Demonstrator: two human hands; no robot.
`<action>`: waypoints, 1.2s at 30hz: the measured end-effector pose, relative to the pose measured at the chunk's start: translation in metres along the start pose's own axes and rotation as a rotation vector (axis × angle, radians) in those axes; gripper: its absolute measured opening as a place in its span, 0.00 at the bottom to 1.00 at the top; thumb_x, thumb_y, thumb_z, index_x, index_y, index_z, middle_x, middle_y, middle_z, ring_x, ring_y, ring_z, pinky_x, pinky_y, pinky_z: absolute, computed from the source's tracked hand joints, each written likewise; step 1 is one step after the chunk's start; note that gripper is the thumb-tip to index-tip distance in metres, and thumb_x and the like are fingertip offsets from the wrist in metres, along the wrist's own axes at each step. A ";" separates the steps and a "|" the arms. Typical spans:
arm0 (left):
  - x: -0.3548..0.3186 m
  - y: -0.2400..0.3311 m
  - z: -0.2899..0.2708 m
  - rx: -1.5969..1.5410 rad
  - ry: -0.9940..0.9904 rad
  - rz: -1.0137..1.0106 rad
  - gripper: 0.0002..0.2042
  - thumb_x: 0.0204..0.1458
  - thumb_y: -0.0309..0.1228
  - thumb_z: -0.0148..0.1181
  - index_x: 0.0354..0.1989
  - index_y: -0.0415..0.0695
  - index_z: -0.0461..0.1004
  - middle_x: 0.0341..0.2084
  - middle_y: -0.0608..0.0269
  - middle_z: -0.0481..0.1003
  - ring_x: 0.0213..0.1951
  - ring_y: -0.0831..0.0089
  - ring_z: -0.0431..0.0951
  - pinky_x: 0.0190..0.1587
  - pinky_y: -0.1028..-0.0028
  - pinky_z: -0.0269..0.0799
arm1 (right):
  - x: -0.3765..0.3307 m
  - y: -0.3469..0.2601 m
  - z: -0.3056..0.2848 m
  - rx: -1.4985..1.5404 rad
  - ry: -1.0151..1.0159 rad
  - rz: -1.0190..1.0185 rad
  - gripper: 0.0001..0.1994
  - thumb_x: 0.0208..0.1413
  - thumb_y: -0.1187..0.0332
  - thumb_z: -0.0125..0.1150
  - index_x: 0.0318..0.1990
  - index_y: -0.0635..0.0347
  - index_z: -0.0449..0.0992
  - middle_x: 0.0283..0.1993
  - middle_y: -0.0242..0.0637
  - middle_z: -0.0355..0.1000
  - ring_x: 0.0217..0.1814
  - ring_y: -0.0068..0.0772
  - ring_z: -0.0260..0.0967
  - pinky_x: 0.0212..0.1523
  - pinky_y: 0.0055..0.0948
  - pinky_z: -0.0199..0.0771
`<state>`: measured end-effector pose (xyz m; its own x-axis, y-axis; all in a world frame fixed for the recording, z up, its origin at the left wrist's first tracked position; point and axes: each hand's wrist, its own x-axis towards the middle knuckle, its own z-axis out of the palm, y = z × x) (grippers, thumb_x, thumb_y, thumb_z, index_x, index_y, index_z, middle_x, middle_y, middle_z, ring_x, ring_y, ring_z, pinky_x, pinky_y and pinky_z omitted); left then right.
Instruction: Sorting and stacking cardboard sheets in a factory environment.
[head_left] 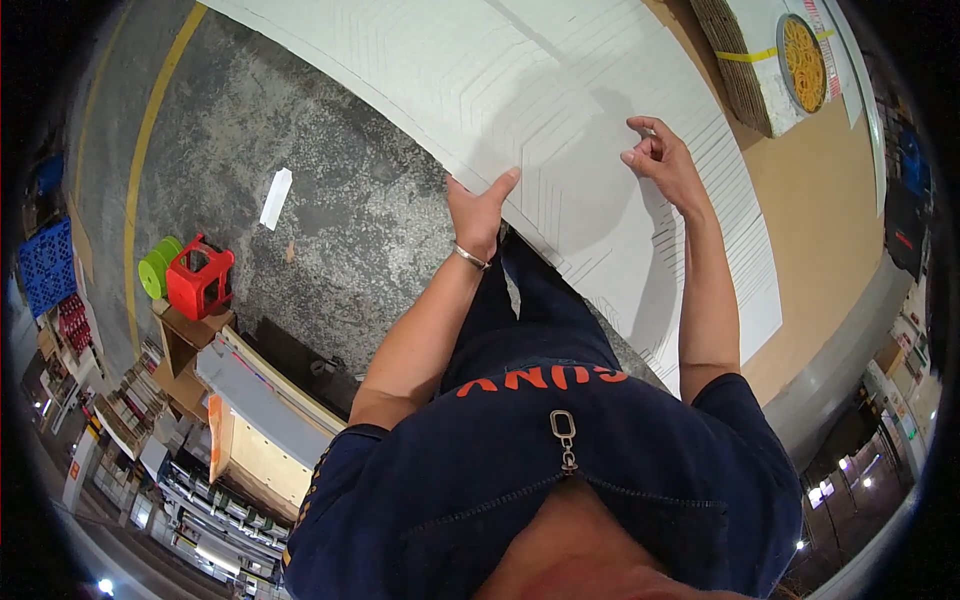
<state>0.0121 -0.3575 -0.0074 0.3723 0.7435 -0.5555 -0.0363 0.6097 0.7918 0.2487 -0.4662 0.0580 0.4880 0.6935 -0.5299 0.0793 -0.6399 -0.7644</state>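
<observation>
A large white cardboard sheet (pixel 590 215) with rows of dark cut or crease lines lies before me. My left hand (pixel 477 212) is at its near left edge, the thumb on the upper side and the fingertips hidden at or below the edge. It appears to grip the sheet there. Over the sheet's right part hovers my right hand (pixel 667 165), with index finger and thumb apart and the other fingers curled. Nothing shows between those fingers. Shadows of my arm and head fall across the white surface.
Brown board (pixel 815 260) extends along the right. On it stand a strapped cardboard stack (pixel 750 65) and a round container of yellow bands (pixel 803 62). At left are a red stool (pixel 203 277), a green drum-shaped object (pixel 158 268) and a white strip (pixel 275 199) on the grey floor.
</observation>
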 end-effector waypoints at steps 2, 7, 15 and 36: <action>-0.002 0.000 0.002 0.013 0.017 -0.005 0.32 0.39 0.22 0.68 0.52 0.36 0.57 0.47 0.54 0.69 0.48 0.67 0.70 0.51 0.70 0.66 | 0.000 0.003 -0.001 0.000 -0.005 -0.008 0.24 0.46 0.71 0.65 0.53 0.65 0.67 0.22 0.23 0.63 0.26 0.15 0.60 0.36 0.19 0.64; -0.005 0.000 0.006 0.030 0.086 0.027 0.32 0.39 0.22 0.68 0.52 0.36 0.57 0.47 0.54 0.68 0.48 0.67 0.70 0.51 0.71 0.66 | 0.001 0.010 -0.004 -0.043 -0.021 -0.030 0.24 0.48 0.71 0.65 0.54 0.64 0.67 0.22 0.20 0.61 0.25 0.13 0.57 0.33 0.15 0.61; -0.011 -0.012 0.003 0.019 0.032 -0.016 0.33 0.40 0.24 0.69 0.55 0.35 0.56 0.48 0.53 0.68 0.48 0.67 0.70 0.51 0.71 0.66 | -0.007 0.008 -0.002 -0.099 0.017 -0.017 0.25 0.48 0.72 0.64 0.55 0.65 0.66 0.22 0.22 0.62 0.27 0.15 0.60 0.34 0.17 0.64; -0.023 -0.021 0.008 -0.013 -0.003 -0.038 0.32 0.40 0.26 0.70 0.54 0.36 0.58 0.47 0.56 0.69 0.47 0.69 0.70 0.50 0.72 0.67 | -0.026 0.022 -0.015 -0.119 0.021 0.030 0.27 0.44 0.73 0.66 0.55 0.65 0.67 0.21 0.23 0.63 0.25 0.15 0.60 0.35 0.19 0.65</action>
<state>0.0122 -0.3892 -0.0093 0.3759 0.7188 -0.5849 -0.0337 0.6413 0.7665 0.2512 -0.5034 0.0606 0.5101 0.6671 -0.5430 0.1661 -0.6958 -0.6987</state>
